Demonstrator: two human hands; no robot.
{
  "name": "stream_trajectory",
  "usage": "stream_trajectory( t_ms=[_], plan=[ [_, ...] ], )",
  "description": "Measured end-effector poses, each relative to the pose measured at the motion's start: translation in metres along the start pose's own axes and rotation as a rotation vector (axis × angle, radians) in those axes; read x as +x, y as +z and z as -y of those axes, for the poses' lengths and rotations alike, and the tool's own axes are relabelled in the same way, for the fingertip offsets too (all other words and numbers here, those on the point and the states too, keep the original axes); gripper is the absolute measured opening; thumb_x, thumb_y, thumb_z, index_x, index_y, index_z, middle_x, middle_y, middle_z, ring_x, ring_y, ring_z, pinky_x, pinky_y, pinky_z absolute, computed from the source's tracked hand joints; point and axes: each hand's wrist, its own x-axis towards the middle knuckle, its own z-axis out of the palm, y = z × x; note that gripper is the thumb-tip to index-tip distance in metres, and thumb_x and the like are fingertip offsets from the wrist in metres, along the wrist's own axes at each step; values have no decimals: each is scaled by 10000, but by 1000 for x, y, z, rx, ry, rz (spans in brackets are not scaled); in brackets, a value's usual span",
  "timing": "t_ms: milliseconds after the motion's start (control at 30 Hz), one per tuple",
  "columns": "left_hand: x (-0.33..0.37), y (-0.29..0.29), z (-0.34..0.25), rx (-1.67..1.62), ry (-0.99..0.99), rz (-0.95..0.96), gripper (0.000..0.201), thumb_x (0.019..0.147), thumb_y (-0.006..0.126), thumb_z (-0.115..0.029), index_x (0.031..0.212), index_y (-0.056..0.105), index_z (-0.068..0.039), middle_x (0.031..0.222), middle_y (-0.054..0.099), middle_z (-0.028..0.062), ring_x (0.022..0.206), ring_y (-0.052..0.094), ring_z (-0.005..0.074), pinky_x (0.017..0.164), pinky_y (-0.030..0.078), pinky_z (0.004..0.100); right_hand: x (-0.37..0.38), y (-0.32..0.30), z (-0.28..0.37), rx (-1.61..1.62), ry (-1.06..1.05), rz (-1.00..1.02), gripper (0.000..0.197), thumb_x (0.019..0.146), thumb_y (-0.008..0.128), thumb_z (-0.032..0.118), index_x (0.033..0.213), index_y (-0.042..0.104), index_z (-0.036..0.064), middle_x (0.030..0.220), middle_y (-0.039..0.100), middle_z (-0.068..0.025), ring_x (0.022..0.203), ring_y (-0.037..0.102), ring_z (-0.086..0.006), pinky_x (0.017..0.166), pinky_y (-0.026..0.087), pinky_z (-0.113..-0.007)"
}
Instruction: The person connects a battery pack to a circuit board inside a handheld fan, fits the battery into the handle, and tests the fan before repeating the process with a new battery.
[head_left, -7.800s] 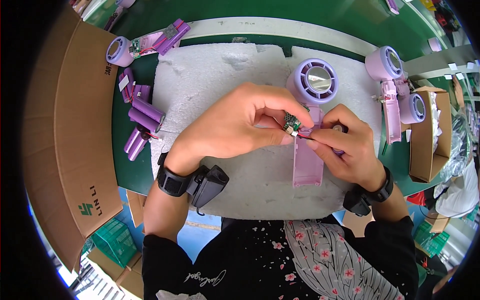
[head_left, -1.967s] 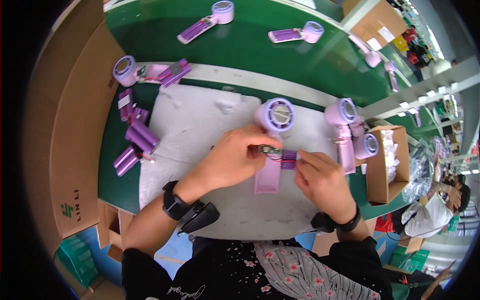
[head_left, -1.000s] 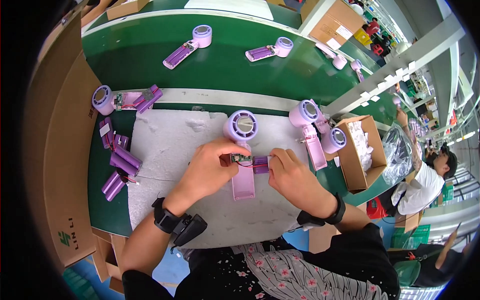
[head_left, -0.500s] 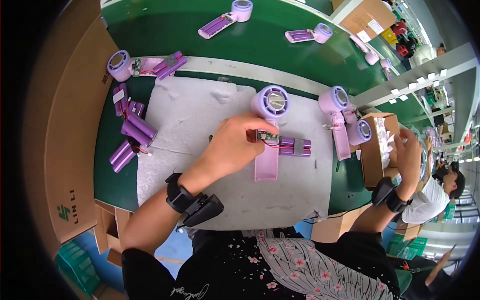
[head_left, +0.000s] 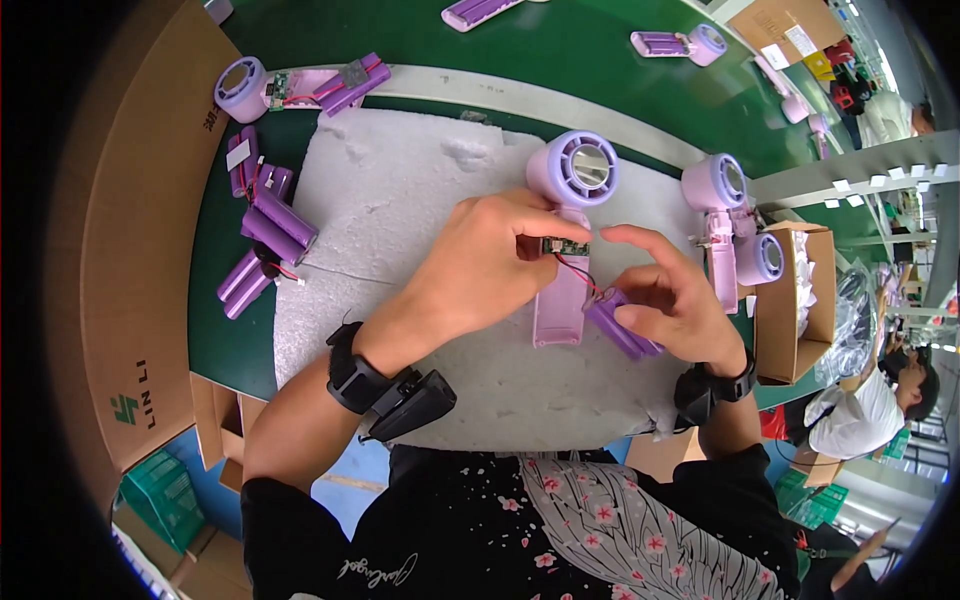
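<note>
A lilac handheld fan (head_left: 572, 168) with its pink handle shell (head_left: 561, 312) uncovered lies on the white foam mat (head_left: 400, 200). My left hand (head_left: 490, 250) is closed, index finger and thumb pinching at the small green circuit board (head_left: 566, 246) near the handle's top. Red and black wires run from the board to a purple two-cell battery pack (head_left: 622, 325), which lies slanted beside the handle. My right hand (head_left: 675, 305) curls over this pack, thumb against it, while the index finger stretches toward the board. Part of the pack is hidden under the hand.
Several purple battery packs (head_left: 280, 225) lie at the left beside a tall cardboard box (head_left: 140, 250). An opened fan (head_left: 242, 90) rests at the back left. More fans (head_left: 715, 183) stand right, next to a carton of white pieces (head_left: 795, 300). Farther fans (head_left: 705, 45) lie on the green surface.
My right hand has come from the carton at the right to the battery pack, which has turned from level to slanted. My left hand keeps its pinch at the board. The view has shifted slightly.
</note>
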Motion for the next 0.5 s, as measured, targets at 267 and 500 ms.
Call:
stream_trajectory(
  t_ms=[267, 500],
  plan=[
    [2, -6, -7, 23, -53, 29, 356, 735, 655, 42, 1054, 757, -81, 903, 687, 113, 717, 652, 192, 662, 522, 297, -2, 10, -5, 716, 20, 317, 958, 733, 693, -85, 1531, 188, 81, 1154, 562, -156, 947, 667, -311, 765, 584, -403],
    [3, -7, -7, 112, 35, 36, 341, 717, 711, 12, 1039, 761, -87, 857, 675, 121, 693, 652, 212, 645, 524, 305, -6, 3, -5, 635, 10, 335, 915, 657, 768, -34, 1454, 327, 51, 1192, 525, -140, 1026, 635, -308, 812, 567, -416]
  ],
)
